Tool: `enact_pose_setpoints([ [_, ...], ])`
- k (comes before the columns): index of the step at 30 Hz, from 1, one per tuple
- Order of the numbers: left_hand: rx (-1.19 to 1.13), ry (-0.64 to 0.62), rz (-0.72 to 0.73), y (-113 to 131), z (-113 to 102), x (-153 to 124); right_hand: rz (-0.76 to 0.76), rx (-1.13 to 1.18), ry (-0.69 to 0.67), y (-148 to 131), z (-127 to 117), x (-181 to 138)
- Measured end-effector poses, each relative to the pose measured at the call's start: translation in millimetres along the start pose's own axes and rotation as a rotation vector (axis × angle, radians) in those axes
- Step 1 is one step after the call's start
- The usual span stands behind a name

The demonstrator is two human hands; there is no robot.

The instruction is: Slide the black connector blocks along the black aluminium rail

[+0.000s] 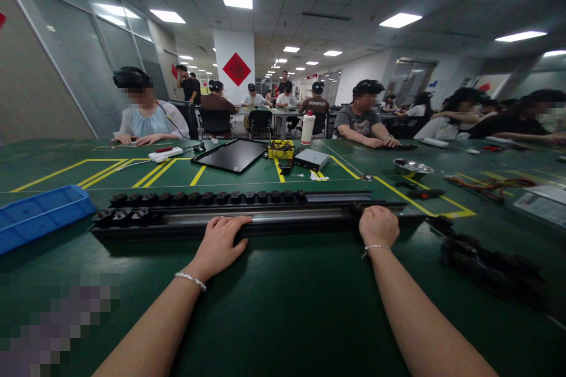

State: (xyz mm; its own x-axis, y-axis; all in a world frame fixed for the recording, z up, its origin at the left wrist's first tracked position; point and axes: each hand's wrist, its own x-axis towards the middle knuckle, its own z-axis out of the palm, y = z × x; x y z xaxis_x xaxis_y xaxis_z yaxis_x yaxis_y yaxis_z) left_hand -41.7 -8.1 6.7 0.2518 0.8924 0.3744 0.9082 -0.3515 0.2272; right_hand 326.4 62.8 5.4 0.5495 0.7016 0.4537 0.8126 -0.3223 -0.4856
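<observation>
My left hand (222, 245) lies with its fingers stretched on the front edge of a long black rail (300, 221), which has a shiny channel along its length. Near the rail's right end, my right hand (379, 227) is closed on a small black module (355, 208), mostly hidden by the fingers. At the left end, three black modules (121, 217) sit in the same rail. Just behind runs a second black rail (338, 195), with a row of several similar modules (221, 197) along its left and middle.
A blue tray (46, 212) stands at the left. On the right lie a heap of black parts (490, 265), a metal bowl (412, 167) and coloured cables (484, 184). Beyond the rails are a black panel (232, 155), a grey drive box (312, 159) and a bottle (308, 128). People sit across the green table.
</observation>
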Motion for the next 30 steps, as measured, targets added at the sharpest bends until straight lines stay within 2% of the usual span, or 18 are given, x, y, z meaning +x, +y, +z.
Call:
enact_pose_setpoints([
  [12, -0.002, -0.002, 0.009, 1, -1, 0, 0.075, 0.109, 0.069, 5, 5, 2],
  [16, -0.005, 0.0, 0.01, 0, -1, 0, 0.075, 0.107, 0.056, 8, 5, 3],
  [26, 0.009, 0.001, 0.011, 0, -1, 0, -0.014, 0.117, 0.081, 14, 14, 3],
  [30, 0.053, 0.038, 0.029, 2, -1, -1, -0.076, 0.124, 0.12, 17, 18, 6],
])
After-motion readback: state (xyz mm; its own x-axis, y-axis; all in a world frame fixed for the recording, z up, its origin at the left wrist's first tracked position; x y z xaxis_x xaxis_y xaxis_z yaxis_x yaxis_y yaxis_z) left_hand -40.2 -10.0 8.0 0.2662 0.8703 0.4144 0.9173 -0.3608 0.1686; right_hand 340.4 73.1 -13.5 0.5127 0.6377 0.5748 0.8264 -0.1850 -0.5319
